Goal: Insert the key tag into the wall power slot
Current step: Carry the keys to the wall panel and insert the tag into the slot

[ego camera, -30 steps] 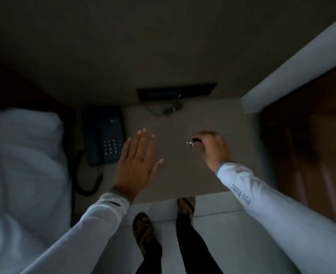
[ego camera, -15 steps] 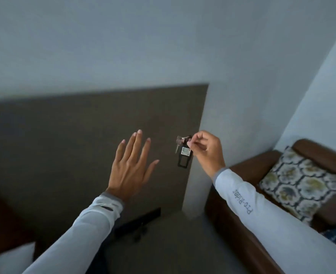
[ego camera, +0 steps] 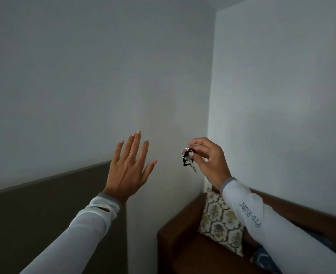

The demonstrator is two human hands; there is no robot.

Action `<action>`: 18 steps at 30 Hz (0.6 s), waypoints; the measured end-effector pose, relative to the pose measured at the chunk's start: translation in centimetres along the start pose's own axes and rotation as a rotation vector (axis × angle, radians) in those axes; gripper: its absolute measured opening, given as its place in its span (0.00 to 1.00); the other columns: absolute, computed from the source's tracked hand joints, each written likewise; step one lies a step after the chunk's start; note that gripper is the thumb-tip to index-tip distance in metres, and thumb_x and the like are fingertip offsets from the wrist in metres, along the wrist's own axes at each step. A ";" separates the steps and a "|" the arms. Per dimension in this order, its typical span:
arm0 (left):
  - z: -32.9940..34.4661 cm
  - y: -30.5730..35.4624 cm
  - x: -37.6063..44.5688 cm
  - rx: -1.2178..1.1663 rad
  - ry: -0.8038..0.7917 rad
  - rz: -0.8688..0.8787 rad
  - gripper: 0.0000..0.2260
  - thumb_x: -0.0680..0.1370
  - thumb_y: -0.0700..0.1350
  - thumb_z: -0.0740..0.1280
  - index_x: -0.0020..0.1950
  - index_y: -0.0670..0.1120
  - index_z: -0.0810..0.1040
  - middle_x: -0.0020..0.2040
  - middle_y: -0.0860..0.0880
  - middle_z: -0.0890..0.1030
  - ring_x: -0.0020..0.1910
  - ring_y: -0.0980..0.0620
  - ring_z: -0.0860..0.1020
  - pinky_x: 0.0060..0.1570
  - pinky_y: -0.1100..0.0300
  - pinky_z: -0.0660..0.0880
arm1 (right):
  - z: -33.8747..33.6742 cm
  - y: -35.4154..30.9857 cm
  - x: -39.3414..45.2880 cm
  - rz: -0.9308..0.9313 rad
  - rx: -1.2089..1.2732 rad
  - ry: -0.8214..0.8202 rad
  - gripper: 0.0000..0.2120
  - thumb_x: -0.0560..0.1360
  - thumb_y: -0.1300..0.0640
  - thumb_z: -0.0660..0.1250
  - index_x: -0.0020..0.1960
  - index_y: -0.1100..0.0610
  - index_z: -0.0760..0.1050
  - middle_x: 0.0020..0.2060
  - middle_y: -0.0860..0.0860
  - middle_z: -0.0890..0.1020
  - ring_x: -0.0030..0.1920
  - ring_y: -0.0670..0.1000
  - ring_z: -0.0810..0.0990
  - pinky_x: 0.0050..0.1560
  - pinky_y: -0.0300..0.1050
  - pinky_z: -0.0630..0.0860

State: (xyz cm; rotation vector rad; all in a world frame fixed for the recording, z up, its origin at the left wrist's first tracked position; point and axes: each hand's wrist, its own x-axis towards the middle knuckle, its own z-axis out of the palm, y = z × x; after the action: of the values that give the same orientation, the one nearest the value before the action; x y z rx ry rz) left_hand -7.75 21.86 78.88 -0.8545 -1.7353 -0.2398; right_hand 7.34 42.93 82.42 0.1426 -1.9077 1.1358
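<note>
My right hand [ego camera: 210, 161] pinches a key ring with a dark key tag [ego camera: 187, 157] and a small metal key hanging from it, held in the air in front of the pale wall. My left hand [ego camera: 129, 169] is raised to the left of it, palm toward the wall, fingers spread and holding nothing. No wall power slot shows anywhere in the head view.
A dark headboard panel [ego camera: 50, 206] covers the lower left wall. A brown sofa [ego camera: 183, 248] with a patterned cushion [ego camera: 220, 220] sits at the lower right, below a wall corner [ego camera: 210, 115].
My view has swung up from the bedside table to the wall. My right hand lifted the key tag off the table and now holds it up higher; the tag has turned.
</note>
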 end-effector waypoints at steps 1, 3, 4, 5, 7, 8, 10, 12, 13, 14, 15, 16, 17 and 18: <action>-0.3 2.1 1.1 -0.022 0.006 0.007 0.29 0.86 0.60 0.58 0.74 0.39 0.78 0.79 0.33 0.73 0.77 0.33 0.75 0.72 0.35 0.75 | -2.2 -0.4 -0.4 0.014 0.009 0.036 0.10 0.75 0.70 0.71 0.49 0.57 0.77 0.44 0.58 0.89 0.48 0.55 0.88 0.55 0.47 0.81; -0.8 6.7 3.0 -0.068 0.017 0.019 0.29 0.86 0.60 0.58 0.74 0.39 0.78 0.80 0.32 0.72 0.77 0.33 0.75 0.73 0.34 0.74 | -6.8 -1.2 -1.4 0.053 0.048 0.102 0.11 0.74 0.70 0.72 0.46 0.56 0.75 0.43 0.60 0.89 0.45 0.56 0.88 0.52 0.48 0.82; -1.1 9.1 3.9 -0.092 0.023 0.022 0.29 0.86 0.60 0.58 0.74 0.39 0.78 0.80 0.32 0.72 0.77 0.33 0.75 0.73 0.34 0.74 | -9.1 -1.6 -2.1 0.081 0.071 0.121 0.12 0.73 0.71 0.72 0.45 0.56 0.74 0.42 0.60 0.89 0.44 0.55 0.88 0.50 0.47 0.83; -1.4 11.7 4.7 -0.116 0.030 0.026 0.29 0.86 0.59 0.58 0.74 0.39 0.78 0.80 0.33 0.72 0.77 0.33 0.75 0.72 0.34 0.74 | -11.6 -1.9 -2.8 0.109 0.091 0.134 0.13 0.73 0.71 0.72 0.45 0.56 0.74 0.42 0.59 0.89 0.43 0.54 0.88 0.49 0.48 0.84; -2.0 17.1 6.2 -0.158 0.052 0.040 0.28 0.86 0.59 0.59 0.74 0.39 0.79 0.79 0.33 0.73 0.76 0.33 0.76 0.71 0.34 0.75 | -16.8 -2.5 -4.4 0.153 0.090 0.150 0.11 0.73 0.73 0.72 0.42 0.58 0.77 0.40 0.59 0.87 0.40 0.52 0.87 0.46 0.49 0.85; -2.4 19.8 6.8 -0.178 0.060 0.051 0.28 0.86 0.59 0.59 0.74 0.39 0.79 0.79 0.33 0.73 0.75 0.33 0.76 0.71 0.34 0.76 | -19.4 -2.7 -5.2 0.173 0.077 0.159 0.09 0.73 0.73 0.71 0.42 0.60 0.80 0.39 0.59 0.86 0.39 0.50 0.86 0.46 0.47 0.85; -3.0 25.2 8.1 -0.214 0.073 0.071 0.28 0.86 0.59 0.58 0.73 0.39 0.79 0.79 0.32 0.74 0.75 0.33 0.77 0.70 0.34 0.76 | -24.6 -3.1 -6.8 0.216 0.064 0.179 0.06 0.74 0.73 0.70 0.45 0.65 0.83 0.42 0.62 0.86 0.40 0.51 0.86 0.47 0.46 0.85; -3.6 30.3 9.4 -0.244 0.083 0.087 0.27 0.87 0.59 0.58 0.72 0.38 0.79 0.78 0.32 0.74 0.73 0.33 0.78 0.69 0.35 0.77 | -29.7 -3.5 -8.3 0.257 0.075 0.204 0.07 0.75 0.73 0.69 0.48 0.66 0.84 0.47 0.63 0.87 0.45 0.54 0.87 0.52 0.48 0.85; -3.9 32.8 10.1 -0.260 0.089 0.097 0.27 0.86 0.58 0.58 0.72 0.38 0.80 0.77 0.32 0.75 0.73 0.33 0.78 0.69 0.35 0.77 | -32.1 -3.6 -9.0 0.277 0.083 0.223 0.08 0.75 0.73 0.69 0.49 0.65 0.84 0.49 0.64 0.87 0.48 0.57 0.88 0.54 0.49 0.85; -4.1 35.3 10.8 -0.279 0.098 0.110 0.27 0.86 0.58 0.59 0.72 0.38 0.80 0.77 0.32 0.75 0.73 0.33 0.79 0.69 0.36 0.77 | -34.5 -3.8 -9.7 0.293 0.091 0.247 0.08 0.74 0.73 0.69 0.49 0.65 0.85 0.50 0.64 0.87 0.51 0.59 0.87 0.56 0.51 0.84; -4.2 37.5 11.5 -0.298 0.108 0.124 0.26 0.86 0.58 0.59 0.71 0.39 0.80 0.77 0.32 0.75 0.73 0.33 0.79 0.69 0.36 0.77 | -36.7 -4.1 -10.3 0.309 0.098 0.271 0.08 0.74 0.73 0.69 0.50 0.66 0.85 0.51 0.64 0.87 0.53 0.60 0.87 0.58 0.52 0.84; -4.2 39.8 12.2 -0.317 0.119 0.139 0.26 0.86 0.58 0.59 0.71 0.39 0.81 0.77 0.33 0.76 0.73 0.34 0.79 0.69 0.37 0.77 | -38.8 -4.3 -10.9 0.321 0.098 0.293 0.08 0.73 0.73 0.71 0.50 0.66 0.85 0.51 0.64 0.87 0.54 0.61 0.87 0.58 0.52 0.84; -4.2 41.9 13.0 -0.337 0.128 0.153 0.26 0.87 0.58 0.58 0.71 0.39 0.81 0.77 0.33 0.76 0.73 0.34 0.79 0.69 0.37 0.77 | -40.9 -4.6 -11.4 0.328 0.092 0.315 0.07 0.72 0.71 0.72 0.49 0.66 0.85 0.51 0.63 0.88 0.54 0.60 0.87 0.58 0.51 0.84; -4.1 44.1 13.9 -0.355 0.134 0.165 0.26 0.88 0.58 0.57 0.71 0.39 0.80 0.77 0.33 0.76 0.73 0.34 0.79 0.69 0.37 0.77 | -42.8 -4.8 -11.9 0.328 0.080 0.338 0.08 0.71 0.70 0.75 0.49 0.65 0.85 0.50 0.62 0.88 0.52 0.58 0.87 0.56 0.49 0.84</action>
State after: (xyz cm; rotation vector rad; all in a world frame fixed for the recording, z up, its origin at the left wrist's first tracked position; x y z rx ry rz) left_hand 22.47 57.00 81.52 -1.2049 -1.5100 -0.4934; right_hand 43.75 68.73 84.95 -0.3124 -1.6186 1.3575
